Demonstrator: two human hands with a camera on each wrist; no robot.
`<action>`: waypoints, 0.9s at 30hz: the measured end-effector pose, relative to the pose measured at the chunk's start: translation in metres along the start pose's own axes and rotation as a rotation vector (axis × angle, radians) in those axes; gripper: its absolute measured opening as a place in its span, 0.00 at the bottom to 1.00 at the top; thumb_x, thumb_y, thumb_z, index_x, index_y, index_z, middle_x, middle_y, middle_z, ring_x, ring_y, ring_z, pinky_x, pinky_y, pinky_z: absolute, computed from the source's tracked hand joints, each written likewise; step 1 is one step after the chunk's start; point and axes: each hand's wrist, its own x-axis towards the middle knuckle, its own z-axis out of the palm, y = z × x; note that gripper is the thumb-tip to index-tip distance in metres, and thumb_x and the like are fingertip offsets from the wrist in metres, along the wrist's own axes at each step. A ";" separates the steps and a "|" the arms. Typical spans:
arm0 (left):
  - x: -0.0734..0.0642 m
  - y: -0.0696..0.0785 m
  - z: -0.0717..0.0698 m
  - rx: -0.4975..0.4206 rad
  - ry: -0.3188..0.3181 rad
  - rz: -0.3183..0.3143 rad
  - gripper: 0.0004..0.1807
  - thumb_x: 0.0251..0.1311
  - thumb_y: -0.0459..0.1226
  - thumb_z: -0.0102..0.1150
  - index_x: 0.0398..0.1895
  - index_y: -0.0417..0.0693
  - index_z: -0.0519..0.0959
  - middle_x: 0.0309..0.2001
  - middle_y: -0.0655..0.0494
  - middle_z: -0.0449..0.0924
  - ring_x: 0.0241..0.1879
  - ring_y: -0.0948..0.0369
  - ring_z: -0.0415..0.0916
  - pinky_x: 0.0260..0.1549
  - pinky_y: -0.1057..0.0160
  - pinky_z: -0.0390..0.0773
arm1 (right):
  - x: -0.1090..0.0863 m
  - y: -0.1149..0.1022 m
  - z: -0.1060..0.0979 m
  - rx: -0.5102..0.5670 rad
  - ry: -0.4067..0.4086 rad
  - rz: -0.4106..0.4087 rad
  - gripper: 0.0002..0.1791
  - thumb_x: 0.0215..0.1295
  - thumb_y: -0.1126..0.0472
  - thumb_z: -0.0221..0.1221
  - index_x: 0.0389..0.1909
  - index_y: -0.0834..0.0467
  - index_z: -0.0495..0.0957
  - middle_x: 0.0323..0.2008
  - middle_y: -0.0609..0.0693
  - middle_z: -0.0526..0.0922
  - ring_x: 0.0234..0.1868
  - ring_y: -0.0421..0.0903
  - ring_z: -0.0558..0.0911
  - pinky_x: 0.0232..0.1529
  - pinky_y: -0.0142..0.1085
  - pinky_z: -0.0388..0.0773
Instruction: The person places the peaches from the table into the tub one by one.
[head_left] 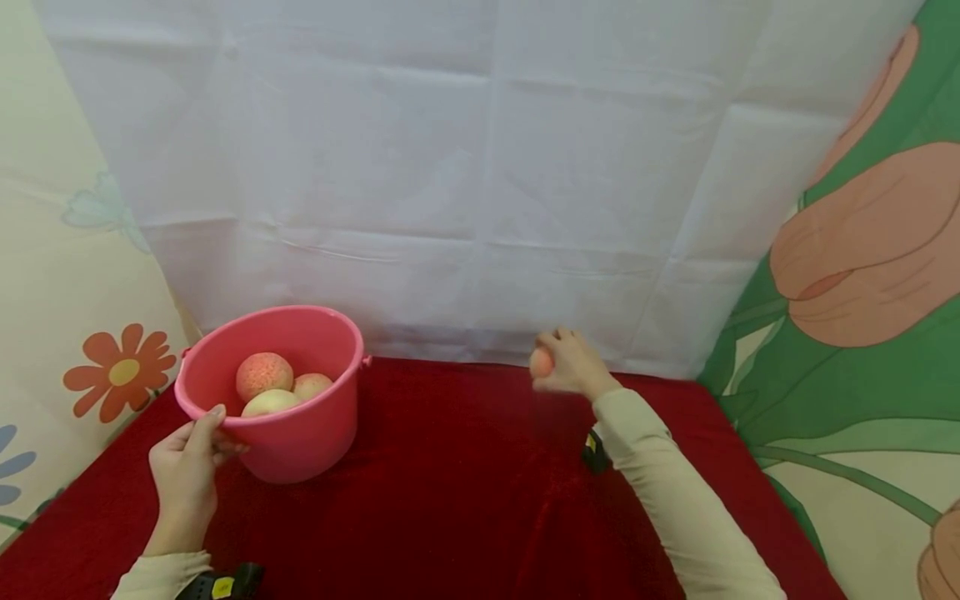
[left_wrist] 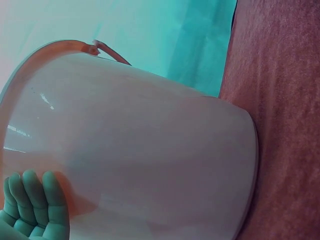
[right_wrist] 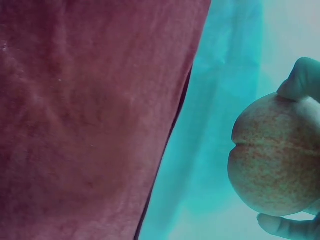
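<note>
A pink bucket [head_left: 307, 442] stands at the left of the red-covered table. My left hand [head_left: 187, 467] grips its near rim, thumb over the lip and fingers against the outer wall, as the left wrist view also shows with the curled fingers [left_wrist: 52, 200]. Inside lie a speckled reddish peach [head_left: 264, 375], a pale yellow round fruit [head_left: 270, 402] and a third, peach-coloured one [head_left: 311, 386]. Off to the right, my right hand [head_left: 573, 364] holds a peach [right_wrist: 275, 155] above the table between thumb and fingers. Its crease faces the right wrist camera.
Red cloth [head_left: 465, 483] covers the table. A white sheet [head_left: 465, 167] hangs behind its back edge, with a flower-printed cloth [head_left: 112, 275] at the left and a green leafy print [head_left: 862, 383] at the right. The bucket's handle [left_wrist: 112, 52] hangs at its far side.
</note>
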 end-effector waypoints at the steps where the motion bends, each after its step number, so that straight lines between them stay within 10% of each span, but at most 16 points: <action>1: 0.007 -0.009 -0.005 -0.001 -0.005 0.014 0.15 0.52 0.43 0.64 0.24 0.37 0.82 0.16 0.51 0.79 0.14 0.58 0.77 0.18 0.64 0.79 | 0.001 -0.001 -0.002 -0.002 -0.001 -0.001 0.38 0.36 0.49 0.67 0.53 0.59 0.71 0.47 0.60 0.70 0.46 0.59 0.70 0.35 0.49 0.74; 7: 0.022 -0.030 -0.016 -0.006 -0.013 0.029 0.17 0.52 0.44 0.64 0.27 0.35 0.82 0.18 0.50 0.79 0.16 0.58 0.78 0.19 0.63 0.79 | 0.005 -0.002 -0.008 -0.018 0.029 -0.028 0.39 0.36 0.49 0.68 0.53 0.59 0.71 0.46 0.61 0.70 0.45 0.59 0.70 0.35 0.49 0.74; 14: -0.003 0.003 -0.003 0.016 -0.084 0.027 0.12 0.57 0.40 0.59 0.24 0.40 0.82 0.17 0.54 0.79 0.16 0.60 0.78 0.19 0.66 0.79 | 0.009 -0.003 -0.014 -0.014 0.044 -0.031 0.38 0.35 0.49 0.67 0.53 0.59 0.71 0.45 0.60 0.70 0.45 0.58 0.70 0.36 0.49 0.74; 22: -0.034 0.042 0.021 0.048 -0.001 -0.018 0.13 0.56 0.41 0.60 0.19 0.44 0.82 0.14 0.57 0.78 0.14 0.63 0.76 0.18 0.68 0.79 | 0.012 -0.005 -0.023 -0.038 0.067 -0.036 0.37 0.34 0.48 0.66 0.51 0.58 0.72 0.46 0.61 0.71 0.46 0.59 0.70 0.39 0.50 0.73; 27: -0.028 0.034 0.016 0.008 -0.038 0.003 0.13 0.57 0.40 0.59 0.21 0.41 0.82 0.15 0.54 0.78 0.14 0.62 0.76 0.18 0.68 0.79 | 0.015 -0.006 -0.026 -0.048 0.070 -0.039 0.37 0.35 0.47 0.67 0.50 0.57 0.72 0.45 0.60 0.71 0.45 0.58 0.70 0.38 0.50 0.73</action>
